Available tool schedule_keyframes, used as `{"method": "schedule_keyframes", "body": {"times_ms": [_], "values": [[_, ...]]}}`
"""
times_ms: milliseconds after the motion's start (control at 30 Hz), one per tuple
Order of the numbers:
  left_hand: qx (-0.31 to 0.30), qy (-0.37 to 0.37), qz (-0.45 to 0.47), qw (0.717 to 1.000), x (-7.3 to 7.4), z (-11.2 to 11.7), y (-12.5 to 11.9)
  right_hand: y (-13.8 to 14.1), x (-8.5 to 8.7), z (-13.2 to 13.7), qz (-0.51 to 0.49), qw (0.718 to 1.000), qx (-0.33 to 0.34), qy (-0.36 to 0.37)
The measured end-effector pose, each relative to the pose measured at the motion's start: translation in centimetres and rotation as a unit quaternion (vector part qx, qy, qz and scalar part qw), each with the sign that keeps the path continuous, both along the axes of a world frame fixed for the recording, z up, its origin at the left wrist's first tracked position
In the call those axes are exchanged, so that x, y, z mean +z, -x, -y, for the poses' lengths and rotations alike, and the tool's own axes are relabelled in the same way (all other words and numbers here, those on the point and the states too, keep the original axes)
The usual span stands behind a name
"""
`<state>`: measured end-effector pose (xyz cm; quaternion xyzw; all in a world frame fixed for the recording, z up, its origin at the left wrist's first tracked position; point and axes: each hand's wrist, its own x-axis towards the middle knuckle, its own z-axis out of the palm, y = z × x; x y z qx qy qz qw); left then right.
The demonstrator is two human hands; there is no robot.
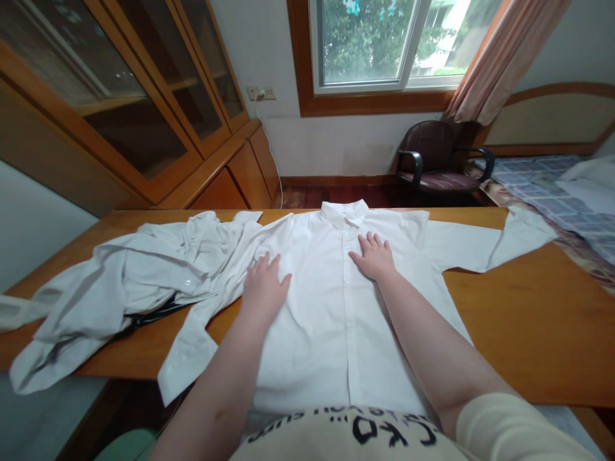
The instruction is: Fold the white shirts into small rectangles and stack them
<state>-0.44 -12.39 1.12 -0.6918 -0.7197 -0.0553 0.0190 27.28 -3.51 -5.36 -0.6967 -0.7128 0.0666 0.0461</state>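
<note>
A cream top with black lettering (394,438) is filling the nearest edge, worn by the person. Beyond it, a white shirt (317,320) is lying front up on the wooden counter (528,333), its collar pointing toward the far edge. The left hand (264,291) is resting on the shirt near one sleeve, its fingers (263,264) spreading loosely and gripping nothing. The right hand (378,259) is pressing flat beside the button placket below the collar, fingers likewise splayed and released. One sleeve is stretching out rightward; the other is bending toward the near edge, beside a rumpled white heap (154,262).
</note>
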Motion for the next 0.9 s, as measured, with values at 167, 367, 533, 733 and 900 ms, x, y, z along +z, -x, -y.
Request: {"method": "schedule_keyframes", "body": {"times_ms": [167,367,533,733,900], "values": [[0.222,0.044,-0.033,0.973,1.5,0.5,6.0,0.0,-0.1,-0.1,-0.004,1.000,0.003,-0.004],[0.177,0.148,0.007,0.973,2.0,0.0,7.3,0.0,-0.1,-0.1,-0.008,1.000,0.001,-0.002],[0.094,0.046,0.075,0.992,5.8,-0.7,2.8,0.0,0.0,0.0,-0.012,1.000,0.005,0.002],[-0.084,0.072,0.308,0.945,5.5,-3.7,-3.3,-0.1,0.1,0.0,-0.019,1.000,0.006,0.008],[-0.116,0.057,0.339,0.932,1.3,-6.6,-3.0,-0.2,0.4,0.1,-0.020,1.000,0.015,0.009]]}}
